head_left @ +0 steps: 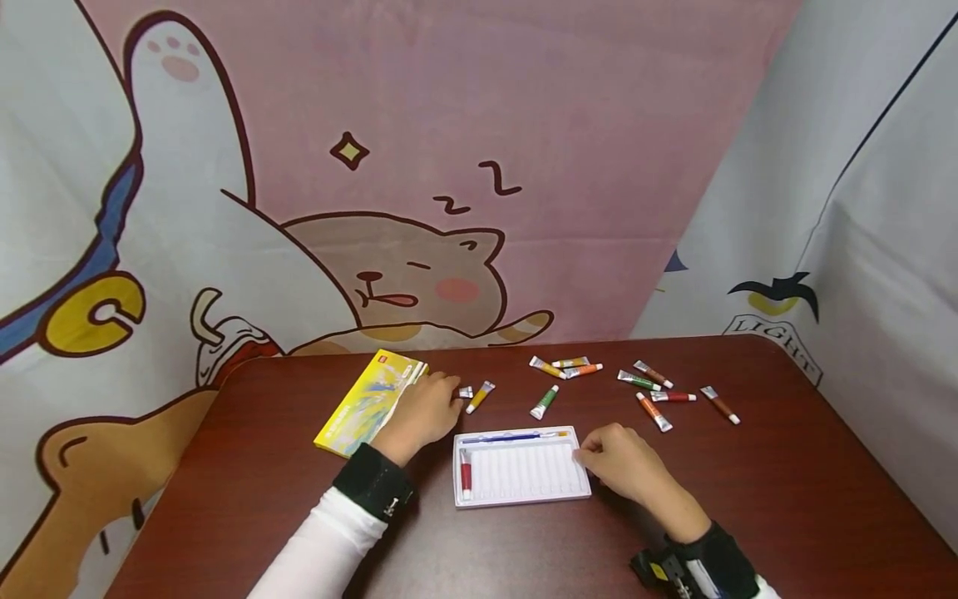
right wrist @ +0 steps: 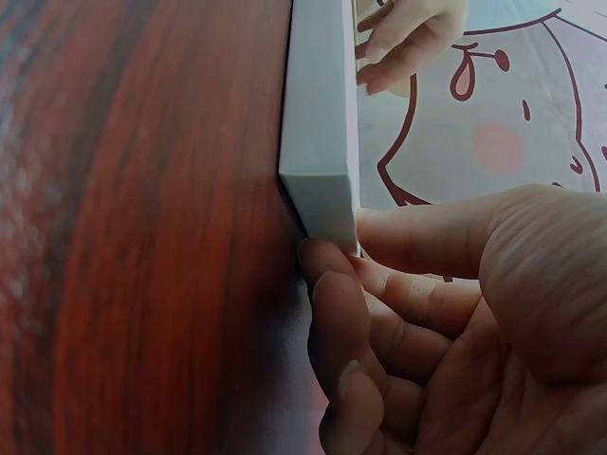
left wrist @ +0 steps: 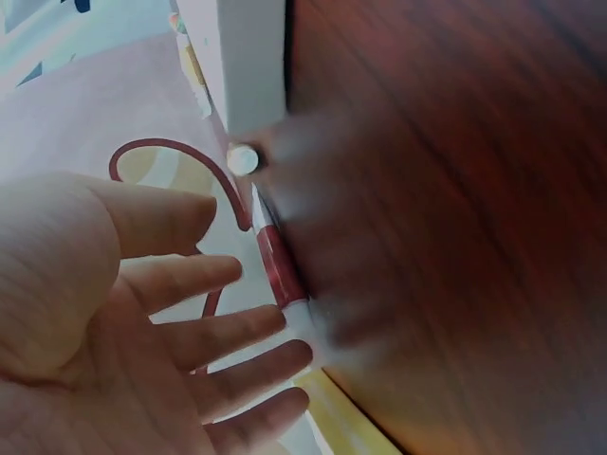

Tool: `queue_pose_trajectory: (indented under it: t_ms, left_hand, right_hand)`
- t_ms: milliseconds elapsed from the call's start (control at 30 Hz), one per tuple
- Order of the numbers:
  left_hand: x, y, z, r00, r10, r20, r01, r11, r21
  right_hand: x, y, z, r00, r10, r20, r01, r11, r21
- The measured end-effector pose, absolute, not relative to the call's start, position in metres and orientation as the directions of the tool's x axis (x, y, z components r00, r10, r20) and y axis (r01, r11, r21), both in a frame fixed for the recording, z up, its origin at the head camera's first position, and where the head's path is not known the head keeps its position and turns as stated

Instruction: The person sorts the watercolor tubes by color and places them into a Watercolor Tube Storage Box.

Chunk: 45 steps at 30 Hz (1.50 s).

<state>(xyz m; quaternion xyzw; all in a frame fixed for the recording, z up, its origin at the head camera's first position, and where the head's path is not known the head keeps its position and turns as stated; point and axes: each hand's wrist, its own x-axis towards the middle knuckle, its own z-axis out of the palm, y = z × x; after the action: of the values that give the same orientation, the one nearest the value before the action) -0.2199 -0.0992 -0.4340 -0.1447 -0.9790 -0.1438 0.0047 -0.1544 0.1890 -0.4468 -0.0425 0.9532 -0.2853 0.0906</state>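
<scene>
on the glossy red-brown wooden surface (head_left: 793,491), we see a shallow white plastic tray with narrow moulded slots (head_left: 531,476) lying flat between our two hands. our right hand (head_left: 627,462) holds its right end: the grip is pinching a corner, thumb against the rim and index finger at the end wall. along the tray's far side lies a slim blue paintbrush (head_left: 501,438), and the leftmost slot carries a small red paint tube with a white cap (head_left: 466,477).

our left hand (head_left: 425,412) hovers by the right edge of a flat yellow cardboard box (head_left: 367,403), its grip spread, fingers extended and apart. beyond those fingertips, the left wrist view shows a dark red tube with a pale crimped end (left wrist: 279,261); whether they touch it, we cannot tell. a short yellow tube (head_left: 480,397) lies near them too.

behind the tray we find a lone green tube (head_left: 545,402), and farther right a loose scatter of orange, green, red and brown tubes (head_left: 674,397). the box's red corner mark (head_left: 383,358) and the tube labels are too small for us to read. on the printed cloth backdrop (head_left: 599,125), we can read "light" on a banner (head_left: 776,343).
</scene>
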Motion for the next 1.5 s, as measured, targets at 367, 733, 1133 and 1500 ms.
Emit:
queue_pose_trajectory:
  t_ms: [367,733,1133,1500]
  left_hand:
    - [-0.229,-0.092,-0.438,-0.972,0.226,0.061,0.234,0.933,0.274]
    - [-0.229,-0.099,-0.439,-0.991,0.076,-0.111,0.024,0.912,0.409]
    - [-0.217,-0.106,-0.426,-0.998,0.062,-0.028,0.035,0.824,0.566]
    - [-0.188,-0.11,-0.418,-0.997,0.077,0.03,0.076,0.705,0.705]
  right_hand:
    - [-0.153,0.189,-0.447,-0.981,-0.133,-0.141,-0.036,0.841,-0.54]
    - [-0.153,0.189,-0.448,-0.98,-0.139,-0.143,-0.039,0.836,-0.547]
    - [-0.153,0.19,-0.448,-0.981,-0.138,-0.137,-0.042,0.838,-0.544]
    - [-0.153,0.19,-0.448,-0.982,-0.135,-0.134,-0.04,0.837,-0.545]
